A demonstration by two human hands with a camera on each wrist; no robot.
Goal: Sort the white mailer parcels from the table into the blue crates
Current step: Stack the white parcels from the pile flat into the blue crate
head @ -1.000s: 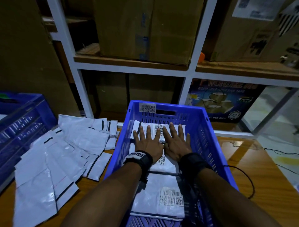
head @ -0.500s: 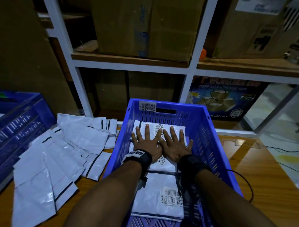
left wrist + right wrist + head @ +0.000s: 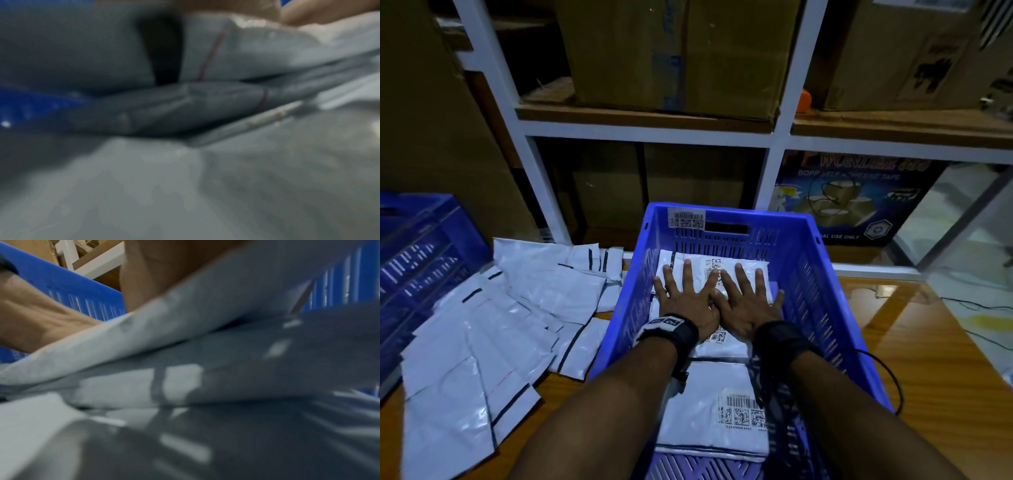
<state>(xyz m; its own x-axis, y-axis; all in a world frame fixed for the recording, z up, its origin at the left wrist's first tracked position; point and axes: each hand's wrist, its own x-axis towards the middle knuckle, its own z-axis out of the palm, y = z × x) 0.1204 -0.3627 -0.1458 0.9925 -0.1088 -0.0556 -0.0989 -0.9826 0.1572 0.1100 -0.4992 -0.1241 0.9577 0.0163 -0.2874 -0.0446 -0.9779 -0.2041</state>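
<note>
A blue crate (image 3: 822,294) stands in the middle of the wooden table and holds white mailer parcels. Both hands lie flat, side by side, on the far parcel (image 3: 748,269) in the crate, fingers straight and spread. My left hand (image 3: 686,296) presses its left half, my right hand (image 3: 748,299) its right half. A second labelled parcel (image 3: 709,407) lies nearer in the crate under my forearms. Both wrist views are blurred close-ups of stacked parcels (image 3: 236,53) (image 3: 185,321) and the crate wall (image 3: 68,287).
Several loose white mailers (image 3: 493,325) are spread over the table left of the crate. A second blue crate (image 3: 417,246) stands at the far left. White shelving (image 3: 777,144) with cardboard boxes rises behind. A black cable (image 3: 893,383) lies right of the crate.
Both hands have stayed flat on the far parcel, with fingers spread slightly wider. The head view has shifted a little.
</note>
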